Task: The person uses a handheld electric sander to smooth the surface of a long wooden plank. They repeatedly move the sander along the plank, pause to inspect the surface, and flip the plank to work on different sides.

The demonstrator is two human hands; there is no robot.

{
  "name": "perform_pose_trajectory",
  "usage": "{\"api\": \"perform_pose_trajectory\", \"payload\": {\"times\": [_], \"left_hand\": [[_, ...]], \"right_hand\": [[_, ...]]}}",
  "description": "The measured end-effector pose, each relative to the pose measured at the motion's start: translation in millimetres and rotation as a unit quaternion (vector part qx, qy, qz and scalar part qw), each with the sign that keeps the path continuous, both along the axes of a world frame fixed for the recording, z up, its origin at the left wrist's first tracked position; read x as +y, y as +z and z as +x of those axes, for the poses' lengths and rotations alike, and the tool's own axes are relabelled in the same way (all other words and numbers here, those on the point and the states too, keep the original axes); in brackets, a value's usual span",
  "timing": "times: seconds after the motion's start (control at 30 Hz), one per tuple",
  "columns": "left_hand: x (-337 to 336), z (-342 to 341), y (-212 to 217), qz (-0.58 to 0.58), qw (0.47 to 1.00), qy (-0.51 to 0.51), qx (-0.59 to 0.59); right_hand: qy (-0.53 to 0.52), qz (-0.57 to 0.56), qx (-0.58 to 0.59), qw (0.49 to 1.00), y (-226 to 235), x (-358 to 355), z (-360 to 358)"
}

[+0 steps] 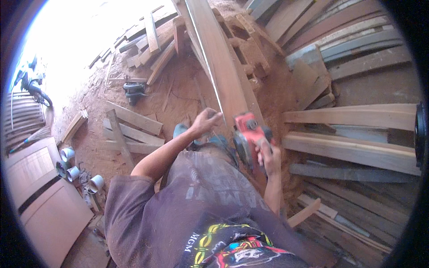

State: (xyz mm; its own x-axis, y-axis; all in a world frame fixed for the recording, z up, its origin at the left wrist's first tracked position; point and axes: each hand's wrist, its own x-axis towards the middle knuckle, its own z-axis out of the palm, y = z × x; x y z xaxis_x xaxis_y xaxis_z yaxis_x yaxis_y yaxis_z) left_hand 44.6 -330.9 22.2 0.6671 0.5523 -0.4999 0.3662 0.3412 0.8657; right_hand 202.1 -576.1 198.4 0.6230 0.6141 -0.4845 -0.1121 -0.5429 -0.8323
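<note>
My right hand (269, 157) is wrapped round the handle of a red and black electric hand planer (246, 127). The planer sits on the near part of a long reddish-brown plank (219, 62), which stretches away from me toward the top of the view. Beside the plank's left edge is my left hand (208, 121), its fingers loosely bent and apart, with nothing seen in it. Whether its fingertips touch the wood I cannot tell. The planer's underside is hidden.
Sawdust covers the ground. Loose boards (129, 123) and a dark power tool (134, 90) lie to the left. Stacked planks (353, 147) line the right side. Wooden blocks (250, 44) stand by the plank. White pots (72, 173) and door panels (53, 205) are at far left, near a motorbike (33, 85).
</note>
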Motion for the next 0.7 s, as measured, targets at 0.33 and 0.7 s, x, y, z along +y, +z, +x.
{"api": "perform_pose_trajectory", "payload": {"times": [0.33,0.7], "left_hand": [[4.1,2.7,13.2,-0.136,0.991,-0.002,0.000],[55.2,-90.8,28.8,-0.182,0.982,-0.006,-0.041]], "right_hand": [[-0.152,-0.065,0.036,0.986,-13.1,-81.2,-14.5],[0.001,-0.165,-0.280,0.946,-3.2,-33.3,22.1]]}}
